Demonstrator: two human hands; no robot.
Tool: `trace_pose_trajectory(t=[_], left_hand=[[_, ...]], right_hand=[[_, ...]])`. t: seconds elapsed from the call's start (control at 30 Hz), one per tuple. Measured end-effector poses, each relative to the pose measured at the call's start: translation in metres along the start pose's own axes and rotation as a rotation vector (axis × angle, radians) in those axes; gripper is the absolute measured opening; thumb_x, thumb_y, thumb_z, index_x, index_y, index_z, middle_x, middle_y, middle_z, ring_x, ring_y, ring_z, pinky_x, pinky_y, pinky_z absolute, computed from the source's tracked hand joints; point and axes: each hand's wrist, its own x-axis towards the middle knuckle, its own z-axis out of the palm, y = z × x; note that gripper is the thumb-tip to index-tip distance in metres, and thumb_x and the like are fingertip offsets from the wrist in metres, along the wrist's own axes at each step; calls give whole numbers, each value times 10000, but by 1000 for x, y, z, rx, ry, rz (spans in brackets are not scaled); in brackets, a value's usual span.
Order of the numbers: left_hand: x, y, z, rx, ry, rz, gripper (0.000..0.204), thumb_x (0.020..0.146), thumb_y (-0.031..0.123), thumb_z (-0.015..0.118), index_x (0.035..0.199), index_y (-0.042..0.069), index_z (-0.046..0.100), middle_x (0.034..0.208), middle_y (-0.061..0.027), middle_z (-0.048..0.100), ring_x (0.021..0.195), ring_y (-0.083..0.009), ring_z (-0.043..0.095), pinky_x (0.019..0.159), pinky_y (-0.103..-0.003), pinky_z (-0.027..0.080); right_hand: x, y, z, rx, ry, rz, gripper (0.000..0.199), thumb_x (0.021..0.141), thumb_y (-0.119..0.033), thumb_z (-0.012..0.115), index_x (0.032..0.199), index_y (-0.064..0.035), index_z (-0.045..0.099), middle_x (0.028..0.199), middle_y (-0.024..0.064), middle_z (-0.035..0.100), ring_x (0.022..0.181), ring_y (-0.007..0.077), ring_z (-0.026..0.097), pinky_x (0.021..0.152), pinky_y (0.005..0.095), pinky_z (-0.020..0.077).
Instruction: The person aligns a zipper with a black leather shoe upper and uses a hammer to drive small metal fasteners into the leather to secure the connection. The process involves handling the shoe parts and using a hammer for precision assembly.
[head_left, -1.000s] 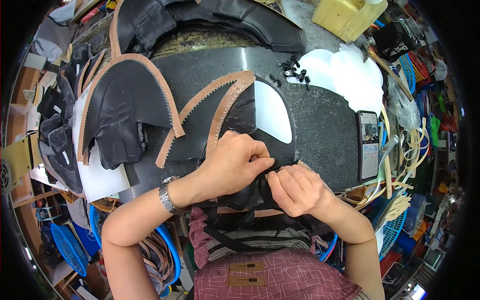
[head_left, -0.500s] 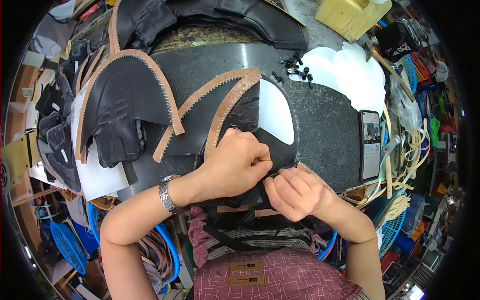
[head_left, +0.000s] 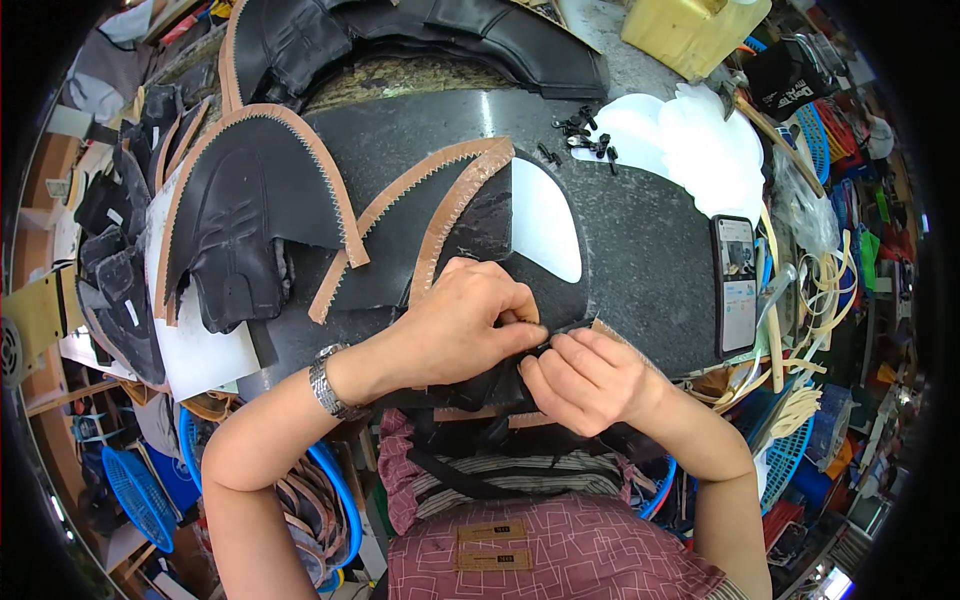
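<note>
Both hands, left hand (head_left: 470,325) and right hand (head_left: 590,380), pinch a small black fitting (head_left: 545,348) on the black leather piece (head_left: 480,385) at the surface's (head_left: 640,250) near edge; slipping fingers could drop it.

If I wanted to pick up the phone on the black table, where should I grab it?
Probably by its two long side edges, coming down from above. The phone lies flat, screen up, near the right rim of the black table, so there is nothing to hook under. Its long edges look free; thin pale strips lie just to its right, so pinch carefully on that side.
</note>
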Motion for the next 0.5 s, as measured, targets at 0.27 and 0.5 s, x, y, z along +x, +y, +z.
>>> trace_pose_trajectory(t=[0.27, 0.5], left_hand=[[-8, 0, 29, 100, 69, 60, 94, 719, 136, 707, 710, 68, 643, 686, -67, 590, 758, -228, 569, 778, -359, 378], [2, 7, 25, 184, 287, 217, 83, 718, 120, 684, 727, 69, 619, 708, -64, 579, 876, -245, 553, 807, -394, 351]], right_hand=[[1, -26, -11, 169, -139, 103, 137, 622, -97, 584, 718, 0, 579, 605, 19, 405, 534, 127, 413, 470, 259, 314], [2, -2, -6, 410, 11, 424, 130, 679, -71, 661, 751, -39, 557, 634, 60, 457, 543, 209, 456, 496, 327, 360]])
